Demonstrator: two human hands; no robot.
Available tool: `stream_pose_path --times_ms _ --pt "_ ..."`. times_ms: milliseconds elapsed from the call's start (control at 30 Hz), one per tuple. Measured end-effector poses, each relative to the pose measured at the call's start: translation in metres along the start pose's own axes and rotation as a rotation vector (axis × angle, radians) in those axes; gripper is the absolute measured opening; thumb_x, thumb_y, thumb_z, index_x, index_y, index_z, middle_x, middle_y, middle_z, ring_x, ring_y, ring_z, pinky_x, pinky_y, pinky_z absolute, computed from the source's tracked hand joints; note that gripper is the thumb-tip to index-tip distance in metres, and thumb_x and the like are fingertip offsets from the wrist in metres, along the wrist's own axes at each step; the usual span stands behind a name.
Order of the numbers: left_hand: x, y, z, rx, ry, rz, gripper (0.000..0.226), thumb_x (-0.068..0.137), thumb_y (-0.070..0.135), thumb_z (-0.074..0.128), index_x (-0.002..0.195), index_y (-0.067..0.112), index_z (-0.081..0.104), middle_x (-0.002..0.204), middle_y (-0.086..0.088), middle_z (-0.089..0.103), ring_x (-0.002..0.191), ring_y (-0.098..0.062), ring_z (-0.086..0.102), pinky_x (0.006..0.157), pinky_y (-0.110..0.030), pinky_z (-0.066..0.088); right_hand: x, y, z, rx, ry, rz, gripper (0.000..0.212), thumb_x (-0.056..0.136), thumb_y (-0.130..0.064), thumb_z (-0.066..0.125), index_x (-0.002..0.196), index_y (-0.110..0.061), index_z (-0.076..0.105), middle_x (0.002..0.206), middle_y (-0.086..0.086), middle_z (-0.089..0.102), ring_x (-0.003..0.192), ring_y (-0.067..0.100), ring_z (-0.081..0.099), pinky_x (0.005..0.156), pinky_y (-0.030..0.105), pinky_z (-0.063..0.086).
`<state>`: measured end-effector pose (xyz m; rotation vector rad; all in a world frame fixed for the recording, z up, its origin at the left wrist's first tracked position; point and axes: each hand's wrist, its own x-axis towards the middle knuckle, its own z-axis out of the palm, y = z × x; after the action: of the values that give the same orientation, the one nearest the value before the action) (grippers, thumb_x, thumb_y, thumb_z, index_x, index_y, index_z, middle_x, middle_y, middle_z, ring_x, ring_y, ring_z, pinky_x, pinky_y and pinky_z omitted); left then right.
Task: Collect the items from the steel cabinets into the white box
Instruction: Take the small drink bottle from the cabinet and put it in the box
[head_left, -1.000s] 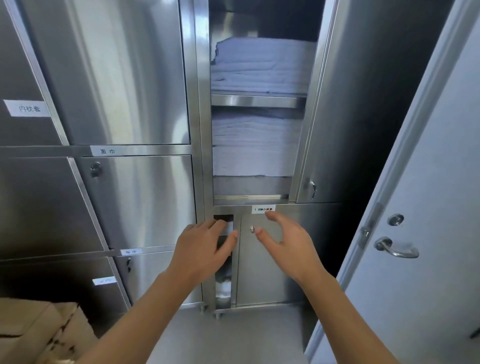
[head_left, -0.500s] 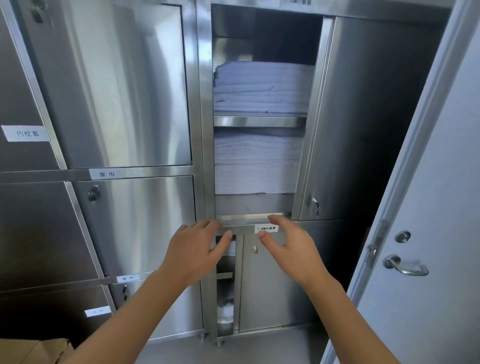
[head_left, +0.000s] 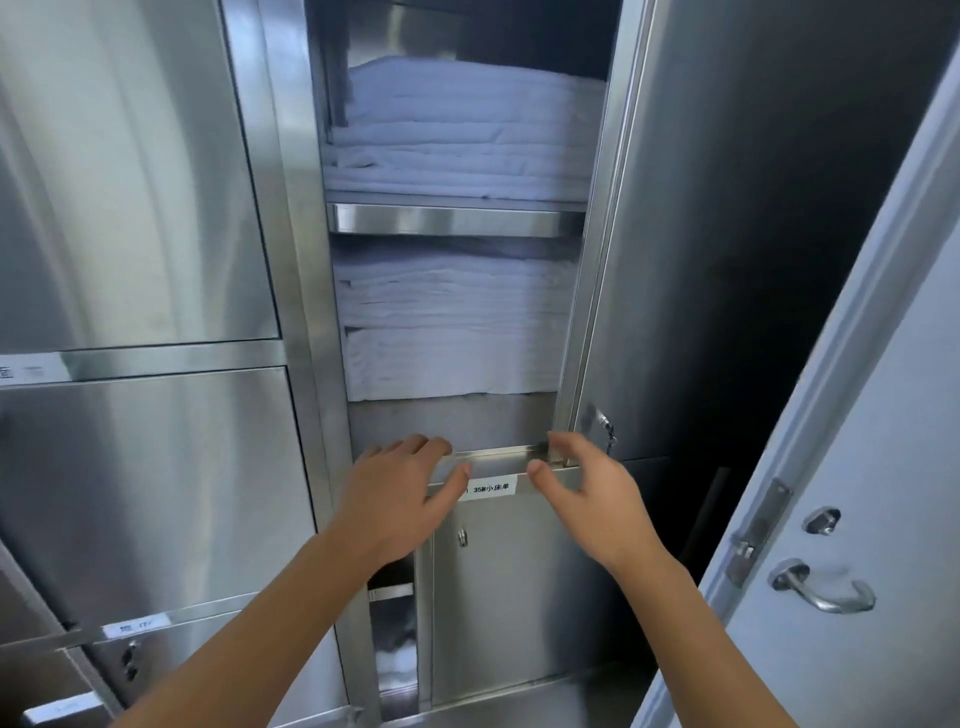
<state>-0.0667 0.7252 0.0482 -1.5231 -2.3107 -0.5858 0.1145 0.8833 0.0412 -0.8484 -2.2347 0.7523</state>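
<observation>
An open steel cabinet compartment (head_left: 457, 221) holds two stacks of folded white linen: an upper stack (head_left: 462, 130) on the shelf and a lower stack (head_left: 452, 322) beneath it. Both my hands are raised to the compartment's bottom lip. My left hand (head_left: 400, 499) is open, its fingers spread at the lip's left end. My right hand (head_left: 587, 488) is open too, fingertips near the lip's right end by the door frame. Neither hand holds anything. The white box is out of view.
The compartment's door (head_left: 727, 234) stands swung open on the right. A white room door (head_left: 883, 519) with a lever handle (head_left: 821, 587) is at the far right. Closed steel doors (head_left: 145, 182) fill the left side. The lower door (head_left: 514, 597) is slightly ajar, white cloth showing inside.
Both hands have risen from the lower door up to the open compartment's bottom lip. The view has tilted up and closer to the linen.
</observation>
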Motion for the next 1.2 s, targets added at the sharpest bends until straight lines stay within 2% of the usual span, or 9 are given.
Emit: stream_pose_path --times_ms 233,433,567,667,800,900,967,1100,1200 --pt "0.074 -0.004 0.056 0.001 -0.043 -0.063 0.069 0.091 0.066 0.016 0.119 0.025 0.063 0.11 0.007 0.069 0.094 -0.016 0.064 0.085 -0.035 0.047 0.104 0.065 0.018 0.057 -0.027 0.047 0.061 0.092 -0.059 0.061 0.143 -0.026 0.054 0.142 -0.01 0.061 0.132 0.012 0.054 0.097 0.024 0.038" --pt "0.09 -0.027 0.077 0.023 -0.076 -0.127 0.071 0.09 0.066 0.014 0.119 0.025 0.064 0.109 0.007 0.069 0.091 -0.015 0.064 0.083 -0.032 0.047 0.153 0.094 0.048 0.186 -0.002 0.138 0.072 0.092 -0.053 0.065 0.153 -0.023 0.04 0.152 -0.005 0.051 0.139 0.016 0.049 0.112 0.039 0.043" --pt "0.098 -0.036 0.079 -0.023 -0.066 -0.14 0.066 0.093 0.064 0.019 0.119 0.023 0.065 0.109 0.006 0.07 0.091 -0.016 0.065 0.082 -0.034 0.048 0.164 0.095 0.069 0.24 0.042 0.142 0.066 0.091 -0.042 0.073 0.148 -0.025 0.044 0.142 -0.009 0.054 0.131 0.014 0.052 0.103 0.029 0.04" --pt "0.093 -0.05 0.078 -0.043 -0.061 -0.159 0.066 0.094 0.063 0.02 0.118 0.023 0.066 0.105 0.006 0.07 0.088 -0.014 0.065 0.081 -0.032 0.05 0.166 0.093 0.074 0.271 0.092 0.146 0.063 0.088 -0.04 0.076 0.143 -0.028 0.048 0.136 -0.009 0.054 0.123 0.014 0.054 0.103 0.034 0.044" --pt "0.083 -0.067 0.076 -0.043 -0.099 -0.183 0.071 0.092 0.066 0.015 0.121 0.023 0.065 0.104 0.006 0.07 0.086 -0.014 0.064 0.08 -0.032 0.051 0.164 0.085 0.078 0.274 0.087 0.152 0.063 0.086 -0.041 0.077 0.14 -0.029 0.049 0.132 -0.011 0.058 0.118 0.011 0.057 0.095 0.028 0.042" --pt "0.073 -0.078 0.072 -0.051 -0.1 -0.193 0.072 0.092 0.067 0.015 0.122 0.024 0.064 0.106 0.007 0.069 0.087 -0.013 0.064 0.08 -0.03 0.05 0.159 0.073 0.089 0.295 0.056 0.144 0.063 0.086 -0.039 0.078 0.141 -0.029 0.05 0.133 -0.01 0.059 0.12 0.01 0.058 0.099 0.03 0.047" --pt "0.065 -0.086 0.067 -0.06 -0.091 -0.211 0.071 0.093 0.068 0.015 0.123 0.025 0.063 0.108 0.008 0.069 0.087 -0.011 0.063 0.081 -0.028 0.048 0.155 0.063 0.098 0.314 0.016 0.129 0.064 0.087 -0.037 0.078 0.143 -0.032 0.048 0.134 -0.012 0.059 0.121 0.006 0.057 0.096 0.025 0.05" --pt "0.046 -0.107 0.054 -0.063 -0.065 -0.26 0.07 0.093 0.07 0.013 0.121 0.029 0.062 0.109 0.011 0.067 0.085 -0.008 0.057 0.082 -0.027 0.046 0.145 0.036 0.12 0.348 -0.057 0.088 0.059 0.088 -0.033 0.078 0.137 -0.041 0.046 0.131 -0.016 0.059 0.119 -0.002 0.057 0.08 0.005 0.046" --pt "0.031 -0.123 0.042 -0.044 -0.044 -0.286 0.065 0.093 0.069 0.016 0.118 0.03 0.063 0.106 0.012 0.068 0.084 -0.006 0.057 0.079 -0.024 0.042 0.138 0.013 0.143 0.37 -0.097 0.059 0.059 0.087 -0.038 0.078 0.129 -0.054 0.041 0.127 -0.029 0.053 0.112 -0.022 0.051 0.078 -0.001 0.043"
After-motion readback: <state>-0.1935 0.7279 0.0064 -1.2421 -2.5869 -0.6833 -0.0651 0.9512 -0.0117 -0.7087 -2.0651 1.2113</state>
